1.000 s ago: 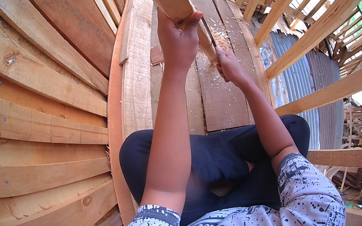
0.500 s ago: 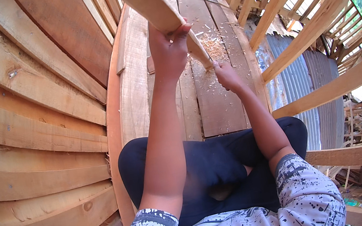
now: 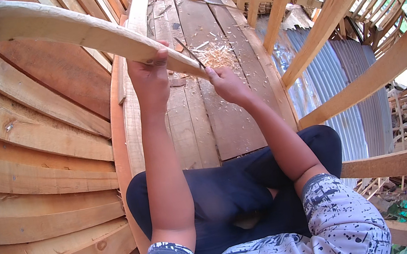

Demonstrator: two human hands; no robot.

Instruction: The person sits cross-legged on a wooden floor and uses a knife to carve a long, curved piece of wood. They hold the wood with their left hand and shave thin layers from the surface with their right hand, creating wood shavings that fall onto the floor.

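Observation:
My left hand (image 3: 150,85) is closed around the underside of a long pale piece of wood (image 3: 58,30), which runs from the upper left and narrows toward the middle. At its thin end my right hand (image 3: 229,85) is closed on a knife. The knife's thin dark blade (image 3: 189,52) points up and away to the left, crossing just beside the wood's tip. Its handle is hidden in my fist. Whether my right fingers also touch the wood, I cannot tell.
Curled wood shavings (image 3: 217,55) lie on the plank floor (image 3: 235,127) beyond my hands. A board wall (image 3: 33,159) stands close on the left. To the right are slanted wooden railing posts (image 3: 330,16), with corrugated metal sheets (image 3: 322,87) below. My crossed legs (image 3: 224,190) fill the near middle.
Both hands have shifted left, and the wood has swung so its far part lies farther left. The knife blade now shows plainly beside the wood's tip.

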